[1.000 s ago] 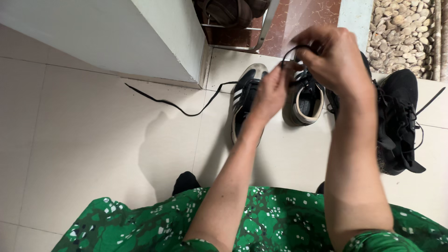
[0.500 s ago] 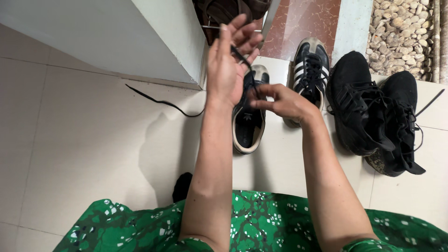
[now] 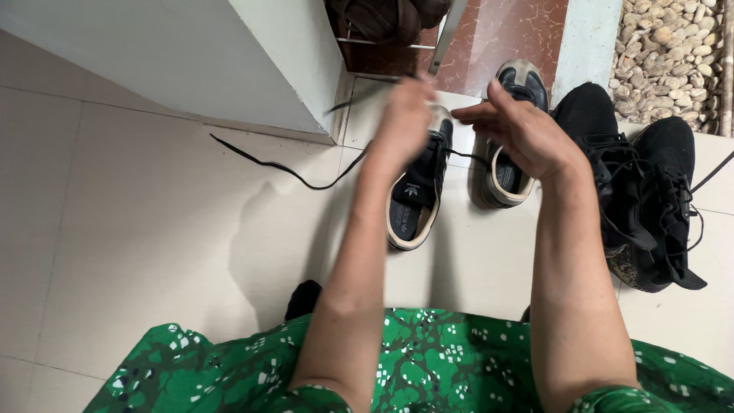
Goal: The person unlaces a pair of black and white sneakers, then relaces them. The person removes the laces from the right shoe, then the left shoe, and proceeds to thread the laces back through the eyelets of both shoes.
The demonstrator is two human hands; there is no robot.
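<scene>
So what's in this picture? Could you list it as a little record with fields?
Setting: pale tiled floor beside a white cabinet
Left hand: raised, blurred, by a black shoelace
Right hand: fingers spread, apparently at the lace
Below the hands: black striped sneaker and its pair
Right side: two all-black sneakers
Clothing: green patterned garment
</scene>
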